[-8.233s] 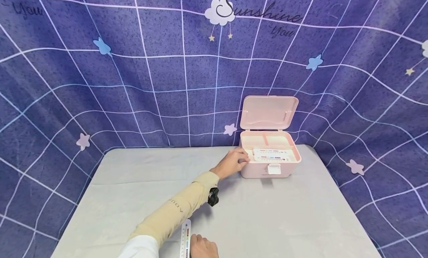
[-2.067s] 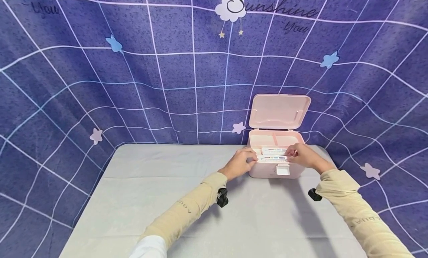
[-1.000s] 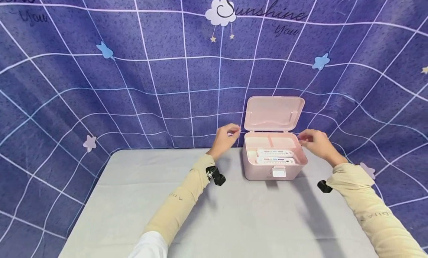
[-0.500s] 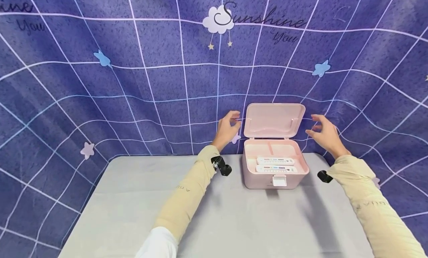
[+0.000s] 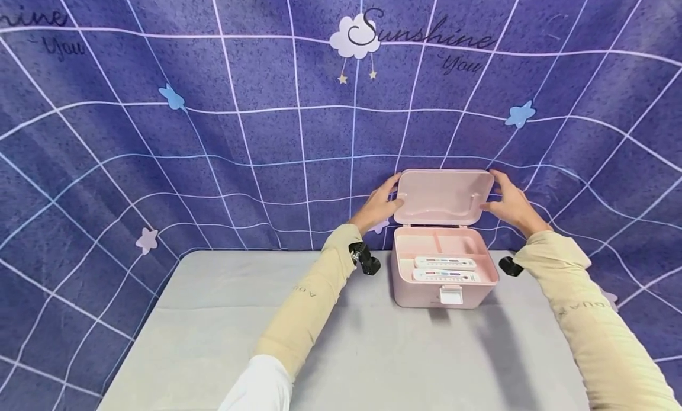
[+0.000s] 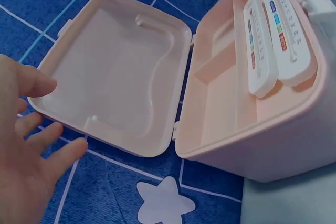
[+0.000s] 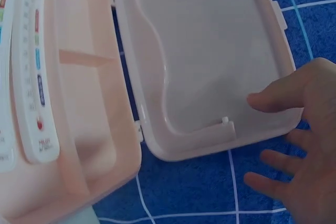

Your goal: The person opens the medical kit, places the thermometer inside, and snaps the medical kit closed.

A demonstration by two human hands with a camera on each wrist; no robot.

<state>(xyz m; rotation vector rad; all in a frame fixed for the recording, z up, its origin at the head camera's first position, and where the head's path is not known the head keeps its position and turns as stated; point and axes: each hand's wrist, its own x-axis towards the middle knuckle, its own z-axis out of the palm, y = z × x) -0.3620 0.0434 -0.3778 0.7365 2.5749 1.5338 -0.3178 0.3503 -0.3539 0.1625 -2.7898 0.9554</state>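
A pink storage box (image 5: 418, 296) stands with its lid (image 5: 444, 195) raised at the back. Two white thermometers (image 5: 446, 275) lie side by side in its front compartment, behind the white latch (image 5: 451, 294). My left hand (image 5: 377, 208) is at the lid's left edge, and my right hand (image 5: 512, 206) is at the right edge. In the left wrist view, the left thumb (image 6: 39, 83) overlaps the lid's inner face while the spread fingers lie past its rim. The right wrist view shows the right thumb (image 7: 273, 98) over the lid, with loosely extended fingers beyond the edge.
A pink divider (image 5: 438, 243) splits the box's rear part into two compartments. The box sits toward the back right of a table with a pale grey cover (image 5: 256, 340). Behind it hangs a blue-purple gridded curtain (image 5: 256, 132).
Both hands have left the box's front compartment, where two thermometers now lie, and risen to either side of the lid. Over the last half second they closed in on its edges.
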